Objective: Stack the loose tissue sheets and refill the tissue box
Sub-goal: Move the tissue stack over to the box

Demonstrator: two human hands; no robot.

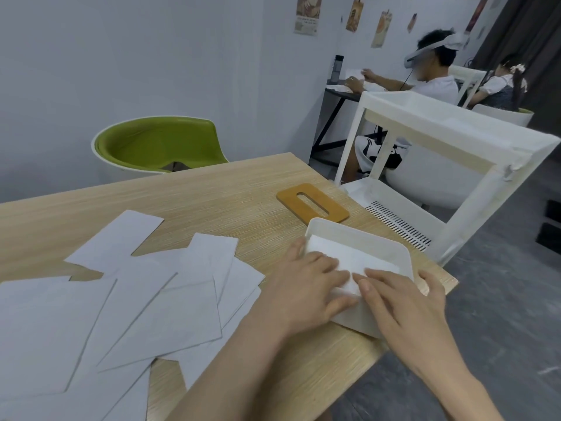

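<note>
White tissue box [368, 243] is lidless so both flat hands, left hand [306, 281] and right hand [403, 302], press sheets in; wooden lid [312, 202] waits at 12 o'clock.

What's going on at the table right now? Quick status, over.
Left hand and right hand flat on tissues in white tissue box. Loose sheets spread on table. Wooden lid off, behind box. Nothing blocking.

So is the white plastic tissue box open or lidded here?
Open: the white plastic tissue box has no lid on; the slotted brown wooden lid lies on the table beyond it, and tissue shows inside.
</note>
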